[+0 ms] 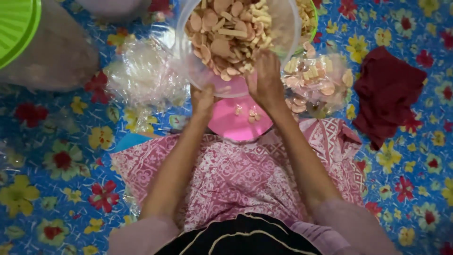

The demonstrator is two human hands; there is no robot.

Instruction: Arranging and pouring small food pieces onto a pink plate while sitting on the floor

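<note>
1. Covering the whole floor, a blue mat printed with red and yellow flowers holds clear plastic bags, a filled snack bag, a dark red cloth and a green lid.
2. A clear plastic tub heaped with pale crackers sits tilted above a pink plate, which carries a few crumbs.
3. The left hand grips the tub's lower rim, fingers curled; the right hand presses against its near wall, fingers closed on the rim.
4. Both forearms stretch forward from a pink patterned lap cloth, wrists close together.
</note>
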